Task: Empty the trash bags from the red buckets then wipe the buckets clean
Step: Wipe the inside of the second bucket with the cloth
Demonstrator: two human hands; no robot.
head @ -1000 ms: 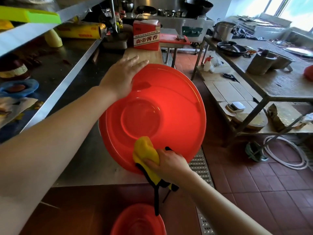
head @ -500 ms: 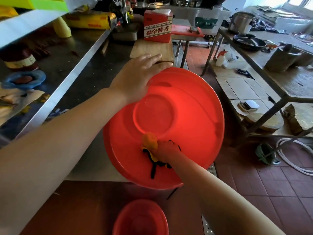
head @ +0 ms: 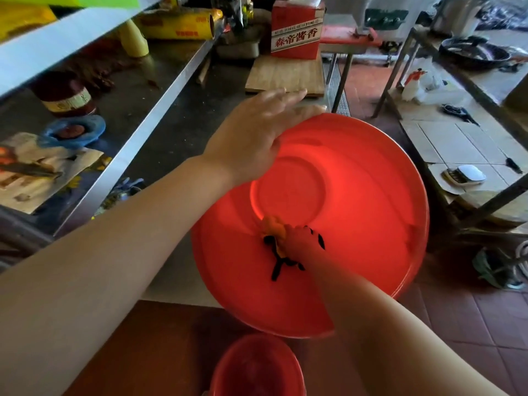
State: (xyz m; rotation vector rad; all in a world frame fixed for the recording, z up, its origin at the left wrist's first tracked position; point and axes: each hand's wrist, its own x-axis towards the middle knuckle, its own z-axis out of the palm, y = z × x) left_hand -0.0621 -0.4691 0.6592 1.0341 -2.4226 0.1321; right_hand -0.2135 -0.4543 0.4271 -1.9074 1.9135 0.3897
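The right hand (head: 297,241) is clenched around a yellow cloth with black trim (head: 275,234) and presses it inside the large red bucket (head: 371,224), at the near edge of the raised ring on its base. The left hand (head: 257,138) lies with fingers straight and spread over the bucket's far-left rim, bracing it.

The bucket is tipped so that its mouth faces the person. It leans at the near end of the steel surface (head: 183,130) and overhangs the tiled floor. No trash bag shows in it.

A second red bucket (head: 257,367) stands below the large bucket's near rim; its contents cannot be made out.

Judgement: the wiping step is in hand on the large bucket. The next move calls for carrying the cloth around the base ring and up the wall, while the left hand holds the tilt against the pressure.
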